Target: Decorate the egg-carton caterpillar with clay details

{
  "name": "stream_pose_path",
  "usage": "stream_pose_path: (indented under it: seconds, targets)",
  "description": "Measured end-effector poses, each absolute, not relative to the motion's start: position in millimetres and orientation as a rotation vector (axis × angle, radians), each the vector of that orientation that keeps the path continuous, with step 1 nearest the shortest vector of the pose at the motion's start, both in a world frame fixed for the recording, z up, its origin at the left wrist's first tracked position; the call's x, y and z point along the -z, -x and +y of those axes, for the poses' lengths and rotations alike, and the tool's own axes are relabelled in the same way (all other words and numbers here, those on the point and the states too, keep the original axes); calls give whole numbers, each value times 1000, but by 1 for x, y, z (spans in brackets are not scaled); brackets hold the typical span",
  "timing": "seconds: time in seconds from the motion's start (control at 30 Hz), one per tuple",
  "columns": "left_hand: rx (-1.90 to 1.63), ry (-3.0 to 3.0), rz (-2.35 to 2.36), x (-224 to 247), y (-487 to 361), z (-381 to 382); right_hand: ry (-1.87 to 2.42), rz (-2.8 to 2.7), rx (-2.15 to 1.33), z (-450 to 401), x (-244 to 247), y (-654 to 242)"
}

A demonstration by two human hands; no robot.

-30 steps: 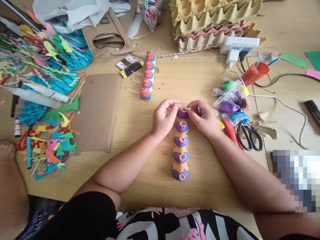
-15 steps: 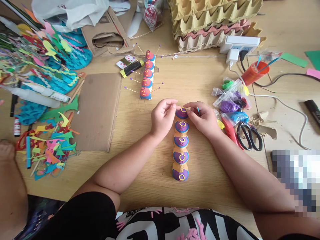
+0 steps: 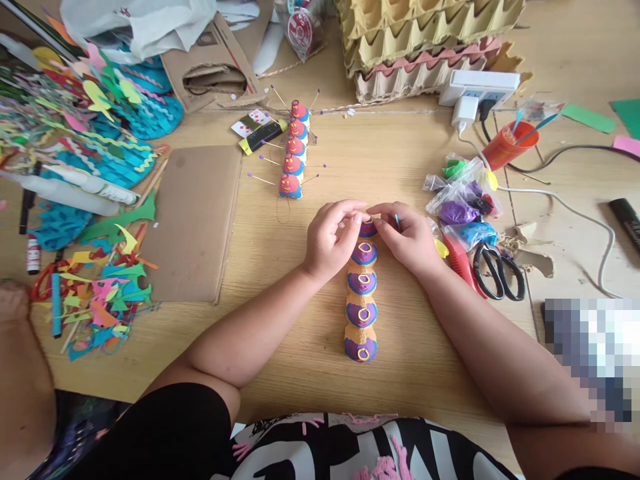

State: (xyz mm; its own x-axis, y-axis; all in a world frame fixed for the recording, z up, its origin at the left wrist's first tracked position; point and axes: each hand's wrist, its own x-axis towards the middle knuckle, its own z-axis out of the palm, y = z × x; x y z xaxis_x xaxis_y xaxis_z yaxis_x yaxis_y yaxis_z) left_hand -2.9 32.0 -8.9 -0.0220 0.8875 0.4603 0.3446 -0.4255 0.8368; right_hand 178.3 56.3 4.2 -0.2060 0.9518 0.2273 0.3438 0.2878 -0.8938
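A strip of egg-carton cups (image 3: 362,283), painted purple and blue with orange between the bumps, lies lengthwise in front of me. Each of the nearer bumps carries a thin yellow ring (image 3: 364,313). My left hand (image 3: 334,237) is at the far bump, thumb and forefinger pinched over its top and covering most of its ring. My right hand (image 3: 407,235) touches the same bump from the right with bent fingers. A thin blue stick (image 3: 397,222) pokes out between its fingers. What the left fingertips pinch is hidden.
A red-and-blue egg-carton strip (image 3: 293,157) with pin-like sticks stands farther off. Cardboard (image 3: 193,223) and paper scraps (image 3: 107,293) lie left. At right are bagged clay (image 3: 460,212), black-handled scissors (image 3: 497,273), an orange cup (image 3: 510,145) and a power strip (image 3: 480,83). Egg trays (image 3: 425,53) are stacked behind.
My left hand has shifted slightly right, its fingertips closing over the far bump and covering its ring. My right hand has barely moved.
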Motion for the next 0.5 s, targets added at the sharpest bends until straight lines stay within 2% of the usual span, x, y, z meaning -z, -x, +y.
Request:
stream_pose_path:
  seconds: [0.5]
  targets:
    - [-1493,-1762,1312,8,3,34,1106,-1698,-895,57,-1,-179]
